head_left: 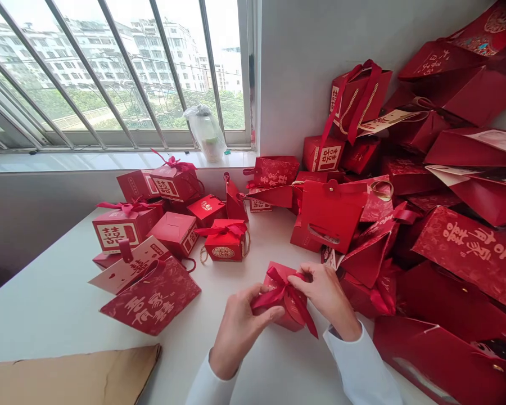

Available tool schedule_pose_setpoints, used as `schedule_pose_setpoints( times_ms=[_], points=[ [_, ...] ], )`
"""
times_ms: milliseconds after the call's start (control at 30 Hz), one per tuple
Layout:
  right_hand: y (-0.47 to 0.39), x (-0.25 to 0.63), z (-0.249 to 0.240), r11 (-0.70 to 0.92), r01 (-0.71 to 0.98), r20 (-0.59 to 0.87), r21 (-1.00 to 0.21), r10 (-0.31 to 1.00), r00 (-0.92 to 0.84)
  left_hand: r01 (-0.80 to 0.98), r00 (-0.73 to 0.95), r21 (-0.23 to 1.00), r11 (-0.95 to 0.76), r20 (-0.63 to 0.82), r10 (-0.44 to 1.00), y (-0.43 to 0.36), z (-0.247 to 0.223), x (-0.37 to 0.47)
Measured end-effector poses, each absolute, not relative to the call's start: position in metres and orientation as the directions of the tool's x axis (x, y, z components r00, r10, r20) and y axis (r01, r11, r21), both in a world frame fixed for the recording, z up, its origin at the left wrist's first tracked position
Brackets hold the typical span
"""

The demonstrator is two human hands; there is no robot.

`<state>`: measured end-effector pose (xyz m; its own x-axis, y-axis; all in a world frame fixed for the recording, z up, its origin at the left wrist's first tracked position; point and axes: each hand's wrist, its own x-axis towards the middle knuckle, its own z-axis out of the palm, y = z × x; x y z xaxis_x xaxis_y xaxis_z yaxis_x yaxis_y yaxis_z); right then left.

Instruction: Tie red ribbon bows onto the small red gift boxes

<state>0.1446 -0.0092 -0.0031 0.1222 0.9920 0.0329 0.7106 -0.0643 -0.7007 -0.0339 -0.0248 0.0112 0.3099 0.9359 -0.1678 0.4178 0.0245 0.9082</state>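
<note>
A small red gift box (293,319) sits on the white table, with a dark red ribbon bow (283,290) tied on its top. On the box's left side, my left hand (245,323) pinches a loop of the bow between thumb and fingers. From the right, my right hand (325,292) closes its fingertips on the bow's other loop. One ribbon tail hangs down over the box's front right. Beyond my hands stands another red box (224,247) with a ribbon bow and rope handles.
Many red boxes and bags (442,281) are piled along the right. More boxes (122,225) and a bag (152,298) stand at the left. Cardboard (67,377) lies front left. A plastic-wrapped cup (211,140) stands on the sill by a barred window.
</note>
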Motion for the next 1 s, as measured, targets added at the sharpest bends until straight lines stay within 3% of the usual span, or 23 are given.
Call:
schedule_pose_setpoints(
  times_ms=[367, 633, 900, 1000],
  points=[
    [-0.011, 0.145, 0.001, -0.073, 0.683, -0.004, -0.727, 0.995, 0.102, 0.475, 0.272, 0.877, 0.066, -0.218, 0.937, -0.020, 0.017, -0.028],
    [-0.011, 0.147, -0.001, -0.063, 0.680, -0.016, -0.731, 0.997, 0.076, 0.522, 0.286, 0.853, -0.013, -0.160, 0.945, -0.015, 0.018, -0.040],
    [-0.011, 0.147, -0.002, -0.054, 0.685, 0.003, -0.726, 0.997, 0.082, 0.785, 0.270, 0.587, -0.197, -0.039, 0.962, -0.021, 0.027, -0.032],
    [-0.011, 0.147, -0.002, -0.061, 0.676, -0.004, -0.735, 0.996, 0.087, 0.831, 0.272, 0.520, -0.196, -0.074, 0.959, -0.016, 0.030, -0.025]
  ],
)
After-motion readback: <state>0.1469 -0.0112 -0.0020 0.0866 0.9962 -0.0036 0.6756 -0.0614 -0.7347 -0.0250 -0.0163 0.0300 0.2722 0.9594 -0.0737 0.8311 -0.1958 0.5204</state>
